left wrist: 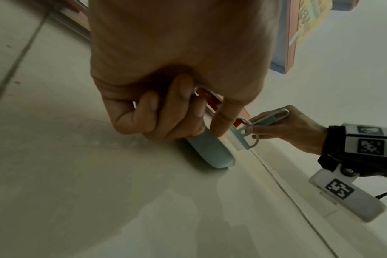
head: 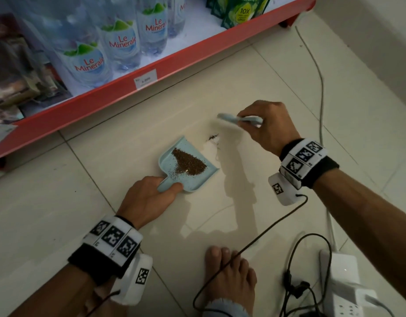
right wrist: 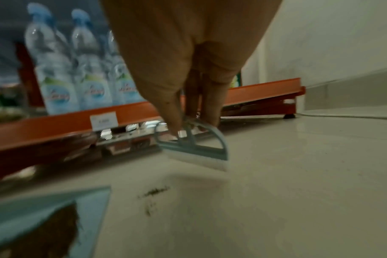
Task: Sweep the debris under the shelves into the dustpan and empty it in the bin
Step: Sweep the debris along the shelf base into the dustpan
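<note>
while granular debris point(head: 189, 164) fills dustpan point(head: 167, 156)

— What stands on the red shelf point(head: 138, 72)?

— Clear water bottles point(head: 119, 44) labelled Le Minerale, in a row, with green packets point(head: 238, 10) to their right and a white price tag point(head: 145, 79) on the shelf's front edge.

— And on the tiled floor point(head: 60, 191)?

— A white power strip point(head: 343, 282) at the lower right, black cables point(head: 298, 259) looping beside it, and a pale cord point(head: 320, 88) running along the wall. A bare foot point(head: 229, 277) rests near the cables.
</note>
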`<state>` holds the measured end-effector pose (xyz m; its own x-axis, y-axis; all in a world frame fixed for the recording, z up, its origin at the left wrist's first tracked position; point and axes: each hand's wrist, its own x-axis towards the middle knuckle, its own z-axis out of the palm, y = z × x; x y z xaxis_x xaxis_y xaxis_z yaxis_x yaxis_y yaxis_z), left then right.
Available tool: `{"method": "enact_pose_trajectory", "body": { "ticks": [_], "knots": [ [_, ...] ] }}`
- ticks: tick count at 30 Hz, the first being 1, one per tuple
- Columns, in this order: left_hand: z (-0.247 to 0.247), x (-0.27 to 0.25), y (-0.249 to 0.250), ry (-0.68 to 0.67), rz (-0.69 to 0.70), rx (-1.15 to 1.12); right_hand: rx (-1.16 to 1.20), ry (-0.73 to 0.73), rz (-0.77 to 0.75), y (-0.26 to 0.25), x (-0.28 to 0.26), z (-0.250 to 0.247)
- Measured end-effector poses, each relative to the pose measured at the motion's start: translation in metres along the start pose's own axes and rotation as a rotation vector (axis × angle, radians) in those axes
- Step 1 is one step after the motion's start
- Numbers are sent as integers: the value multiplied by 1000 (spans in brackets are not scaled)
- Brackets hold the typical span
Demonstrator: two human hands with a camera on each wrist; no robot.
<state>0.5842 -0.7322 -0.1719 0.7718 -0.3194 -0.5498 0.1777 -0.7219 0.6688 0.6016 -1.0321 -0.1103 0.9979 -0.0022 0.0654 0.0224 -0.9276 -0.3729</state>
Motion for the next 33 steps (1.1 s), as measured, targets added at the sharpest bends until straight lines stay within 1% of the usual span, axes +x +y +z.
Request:
{"method": "enact_pose_trajectory", "body": {
  "ticks": [1,3,5,8,10,13,15,17,19,21,22,25,27,28,29,31,33],
  "knots": [
    [2,2,4,-6,-3,18,-41,15,76,0,-1,0],
    [5,5,11,-7,-12,43,-112,-36,180,-1,-2,2],
    [7,7,18,-9,-20,72,-163,-99,218,-6,-5,5],
    [8,8,28,-22,-36,92,-156,-41,238,-16,-11,10],
    [8,9,33,-37,-50,105,-120,-30,215,-26,-15,16],
    [8,9,39,-64,-61,125,-155,-115,153,-42,-24,27],
    [8,9,41,-86,-73,144,-116,-137,129,-46,-29,29],
    [8,10,43,-101,-83,166,43,-74,119,-48,-32,24],
    [8,11,43,-109,-90,171,139,38,132,-50,-33,18],
    [8,13,43,-114,-90,172,102,116,157,-49,-30,14],
    [8,13,43,-118,-88,176,36,121,163,-48,-29,14],
    [9,14,43,-136,-81,184,-117,24,141,-47,-26,17],
    [9,14,42,-141,-90,187,-136,-55,98,-50,-28,20],
    [9,15,42,-143,-98,187,-99,-74,78,-52,-30,21],
    [9,16,41,-148,-104,184,-27,-67,72,-54,-31,21],
    [9,18,40,-159,-107,172,117,19,84,-56,-32,18],
    [9,19,39,-163,-114,171,97,107,101,-55,-31,15]
  ]
}}
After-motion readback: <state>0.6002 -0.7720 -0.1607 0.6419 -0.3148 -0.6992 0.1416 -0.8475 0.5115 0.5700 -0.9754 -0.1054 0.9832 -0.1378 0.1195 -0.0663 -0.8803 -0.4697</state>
